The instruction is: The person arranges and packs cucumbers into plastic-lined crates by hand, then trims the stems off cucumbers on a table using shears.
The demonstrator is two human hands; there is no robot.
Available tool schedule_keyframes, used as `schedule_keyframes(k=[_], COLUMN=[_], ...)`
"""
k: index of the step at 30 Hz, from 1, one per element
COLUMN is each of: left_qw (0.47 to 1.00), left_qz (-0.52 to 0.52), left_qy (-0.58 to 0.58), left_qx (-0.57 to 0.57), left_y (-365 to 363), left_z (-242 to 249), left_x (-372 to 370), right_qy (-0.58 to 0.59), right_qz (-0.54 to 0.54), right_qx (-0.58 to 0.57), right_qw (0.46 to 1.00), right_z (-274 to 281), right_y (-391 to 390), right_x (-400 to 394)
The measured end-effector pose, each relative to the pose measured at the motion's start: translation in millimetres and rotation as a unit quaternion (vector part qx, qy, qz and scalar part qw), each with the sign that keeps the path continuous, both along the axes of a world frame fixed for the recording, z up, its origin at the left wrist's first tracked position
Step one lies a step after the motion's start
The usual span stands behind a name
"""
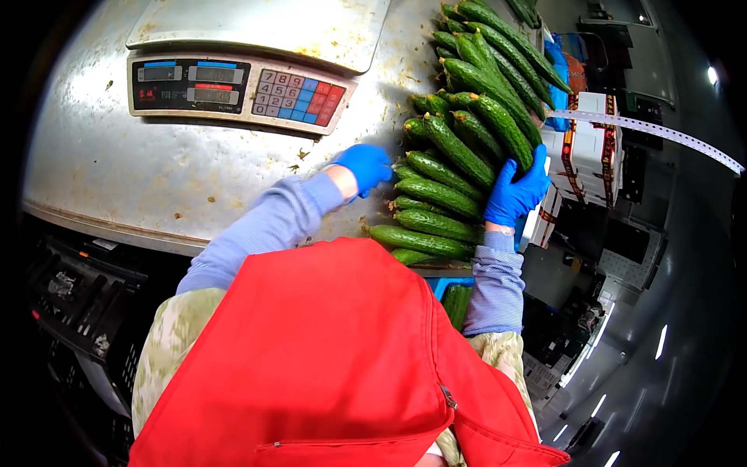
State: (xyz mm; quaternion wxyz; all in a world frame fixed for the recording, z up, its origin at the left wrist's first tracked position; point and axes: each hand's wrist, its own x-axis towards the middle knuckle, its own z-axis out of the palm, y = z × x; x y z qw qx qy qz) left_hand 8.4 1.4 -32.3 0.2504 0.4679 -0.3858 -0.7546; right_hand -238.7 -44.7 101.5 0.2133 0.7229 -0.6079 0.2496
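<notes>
Cucumbers (459, 153): heaped on the metal table (117, 179), centre to upper right of the frame.
Right hand (517, 193): blue-gloved, right of centre, half spread, thumb and fingers about one cucumber's tip; firm grip or touch, can't tell!
Left hand (366, 168): near centre, loosely curled, blurred, beside the heap; holding anything? Can't tell.
Scale (257, 61): upper left.

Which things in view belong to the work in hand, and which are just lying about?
Likely in the work:
cucumbers, piled on the metal table
right hand, touching them
left hand, near them

Apparently lying about:
scale, untouched
white boxes
white perforated strip
</notes>
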Motion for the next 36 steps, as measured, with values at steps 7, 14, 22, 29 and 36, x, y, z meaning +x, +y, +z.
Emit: schedule_keyframes(k=[7, 14, 22, 29, 36], left_qw=[0.957, 0.994, 0.985, 0.993, 0.937], left_qz=[0.178, -0.075, 0.056, 0.091, -0.139], left_qy=[0.203, 0.077, 0.159, 0.048, -0.184], left_qx=[0.104, 0.011, 0.034, -0.059, -0.262], left_y=[15.1, 28.7, 51.2, 52.2, 22.7], left_z=[0.2, -8.4, -3.7, -9.3, -2.2], left_x=[-16.2, 2.6, -29.5, -7.8, -38.2], right_qy=[0.024, 0.032, 0.02, 0.035, 0.027], right_qz=[-0.008, 0.006, -0.011, 0.007, -0.014], right_qx=[-0.008, -0.023, 0.012, -0.019, 0.016], right_qw=[1.0, 0.999, 1.0, 0.999, 0.999], right_z=[-2.3, -4.0, -1.3, -4.8, -5.6], right_y=[-0.3, -1.4, 0.8, -1.3, 1.3], right_x=[-1.7, -3.3, -3.8, -4.5, -9.8])
